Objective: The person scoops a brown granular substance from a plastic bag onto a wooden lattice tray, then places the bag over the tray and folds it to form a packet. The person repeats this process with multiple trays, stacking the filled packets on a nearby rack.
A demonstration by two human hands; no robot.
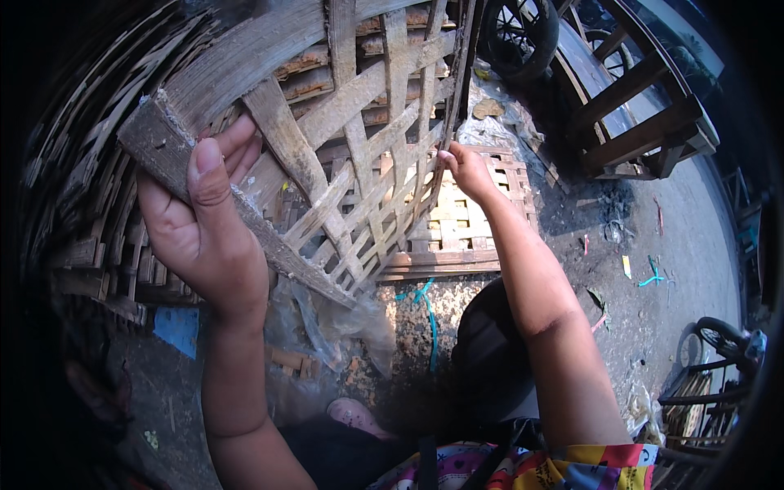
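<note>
A woven bamboo lattice tray (pixel 373 116) with a flat wooden rim is held up on a tilt before me. My left hand (pixel 202 214) grips its near left corner, thumb on the outer edge and fingertips showing behind the slats. On the far right edge, my right hand (pixel 467 168) pinches the rim between thumb and fingers. Beneath and behind it, similar woven trays (pixel 456 228) lie flat on the ground in sunlight. Rows of brownish slabs or edges show through the gaps in the lattice; what they are I cannot tell.
A tall stack of woven trays (pixel 104 184) rises at my left. Clear plastic sheeting (pixel 318 324) and a teal strip (pixel 432 324) lie near my feet. A wooden cart (pixel 637 116) and a spoked wheel (pixel 519 37) stand at the far right. Another wheeled frame (pixel 704 398) is at lower right.
</note>
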